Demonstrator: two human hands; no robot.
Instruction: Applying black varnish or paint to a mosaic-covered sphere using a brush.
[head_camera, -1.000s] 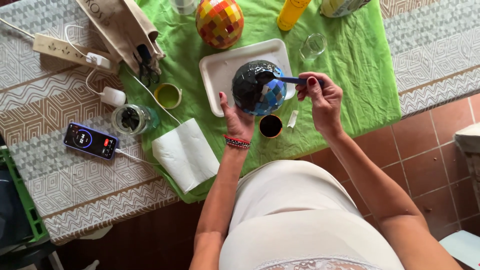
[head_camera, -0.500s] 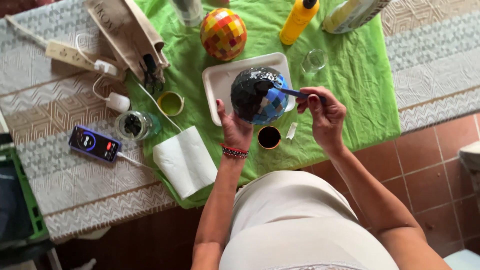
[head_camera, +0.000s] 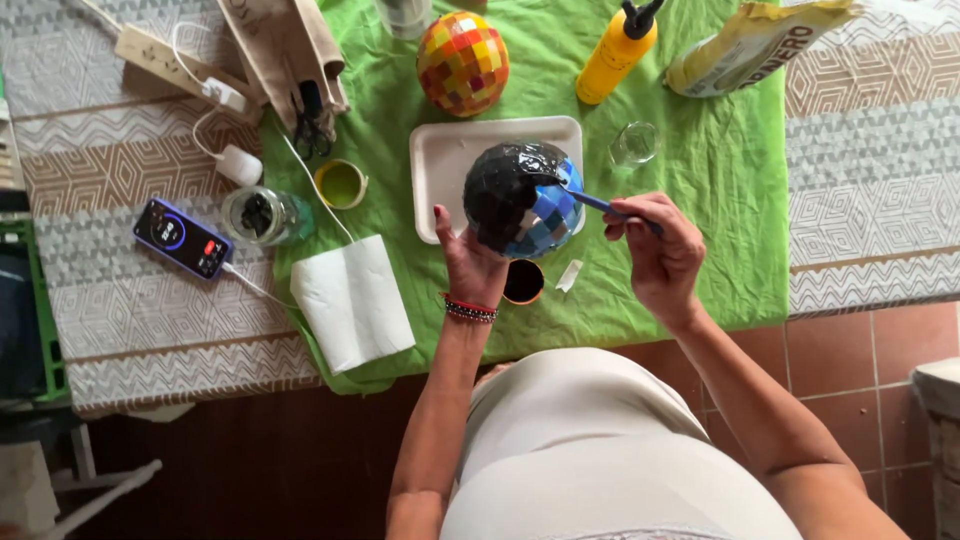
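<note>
Mosaic ball (head_camera: 520, 200), half blackened, sits cupped from below in the left hand (head_camera: 470, 265), lifted over the white tray (head_camera: 445, 165) so drips land there. Right hand (head_camera: 655, 250) pinches a blue-handled brush (head_camera: 600, 205), tip touching the ball's dark edge. At six o'clock, just under the ball, an open paint pot (head_camera: 523, 282). At eleven o'clock, a finished multicoloured ball (head_camera: 462, 62); at one, a yellow bottle (head_camera: 615, 50); neither blocks the hands.

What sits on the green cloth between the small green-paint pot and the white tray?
Nothing: in the head view the green cloth between the green-paint pot and white tray lies bare.
</note>
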